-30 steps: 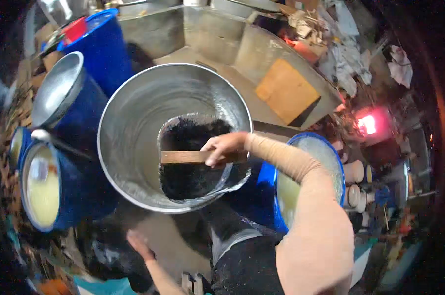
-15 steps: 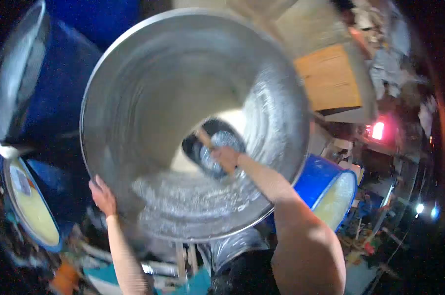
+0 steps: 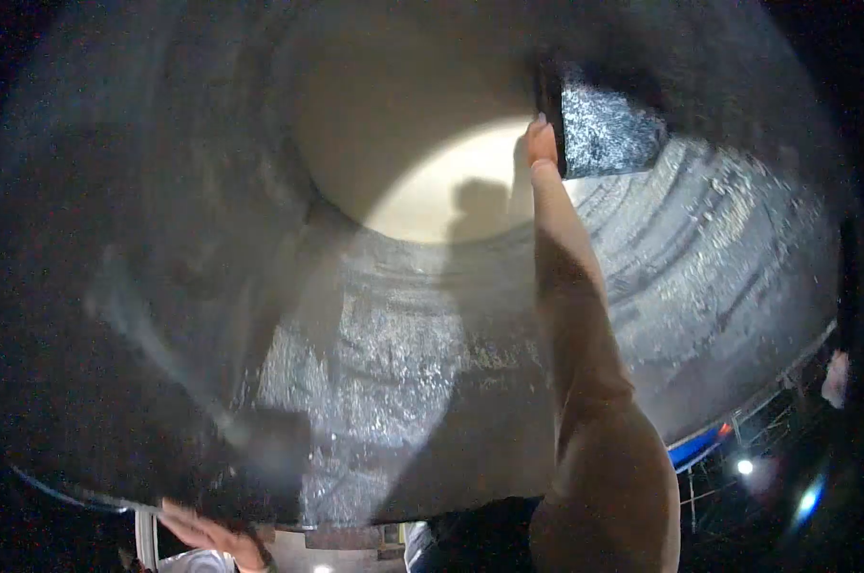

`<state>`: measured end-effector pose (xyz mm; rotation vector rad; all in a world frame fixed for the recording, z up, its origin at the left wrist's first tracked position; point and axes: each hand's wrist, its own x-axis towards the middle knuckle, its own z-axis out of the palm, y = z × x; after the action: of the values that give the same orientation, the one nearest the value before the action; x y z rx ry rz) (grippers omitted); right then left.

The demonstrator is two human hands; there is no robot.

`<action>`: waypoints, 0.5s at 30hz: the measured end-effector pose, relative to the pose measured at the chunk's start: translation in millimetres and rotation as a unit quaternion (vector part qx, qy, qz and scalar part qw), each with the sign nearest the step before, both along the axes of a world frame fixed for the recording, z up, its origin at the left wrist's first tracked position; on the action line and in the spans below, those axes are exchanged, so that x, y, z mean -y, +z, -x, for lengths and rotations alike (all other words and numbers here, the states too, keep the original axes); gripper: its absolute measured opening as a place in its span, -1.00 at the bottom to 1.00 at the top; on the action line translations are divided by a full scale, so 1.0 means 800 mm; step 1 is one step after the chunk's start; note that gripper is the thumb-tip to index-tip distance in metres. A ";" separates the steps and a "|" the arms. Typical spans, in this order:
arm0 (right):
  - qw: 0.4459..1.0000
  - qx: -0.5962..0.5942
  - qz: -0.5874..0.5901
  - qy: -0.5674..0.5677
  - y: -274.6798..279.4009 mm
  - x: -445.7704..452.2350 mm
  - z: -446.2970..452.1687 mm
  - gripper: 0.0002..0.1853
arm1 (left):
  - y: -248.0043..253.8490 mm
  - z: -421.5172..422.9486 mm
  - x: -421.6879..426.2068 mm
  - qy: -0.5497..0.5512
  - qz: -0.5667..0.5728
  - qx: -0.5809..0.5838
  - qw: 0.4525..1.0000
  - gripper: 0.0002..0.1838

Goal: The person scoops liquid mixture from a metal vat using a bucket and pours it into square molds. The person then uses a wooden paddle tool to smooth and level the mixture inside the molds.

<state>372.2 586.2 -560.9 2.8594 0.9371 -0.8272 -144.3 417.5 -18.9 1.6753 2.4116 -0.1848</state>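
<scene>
A large, deep metal drum [image 3: 384,334] fills the head view, its lower wall streaked with a wet, shiny film. Pale cream-coloured liquid [image 3: 489,158] covers its bottom. Reaching far inside, my right hand [image 3: 543,143] is closed at the left side of a black scoop-like container [image 3: 608,129]. The scoop's interior glistens, and its lower end is near the liquid and the right wall; whether it touches is unclear. My left hand [image 3: 217,540] lies at the near rim, lower left, with fingers stretched out and partly cut off by the frame.
The drum's near rim [image 3: 78,497] curves across the bottom. Beyond it at the lower right are part of a blue barrel [image 3: 696,447] and a bright lamp [image 3: 745,467]. My arm casts a shadow over the wall and liquid.
The view has moved down into the drum, so its wall now surrounds me. My right hand and the scoop are deeper, toward the right side. My left hand's fingers have straightened at the rim.
</scene>
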 end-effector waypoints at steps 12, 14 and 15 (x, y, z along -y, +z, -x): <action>0.988 -0.061 0.065 0.124 -0.136 0.039 0.060 -0.58 | 0.051 0.028 0.016 -0.227 0.094 -0.111 0.963 -0.34; 0.984 -0.081 0.069 0.144 -0.128 0.046 0.085 -0.58 | 0.051 0.031 0.023 -0.239 0.099 -0.111 0.959 -0.34; 0.981 -0.090 0.073 0.156 -0.123 0.051 0.100 -0.57 | 0.041 0.024 0.029 -0.177 0.079 -0.082 0.978 -0.32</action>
<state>292.4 545.4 -659.5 2.4579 1.2462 -1.0774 -163.2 394.0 14.0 2.0687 2.1152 -0.5713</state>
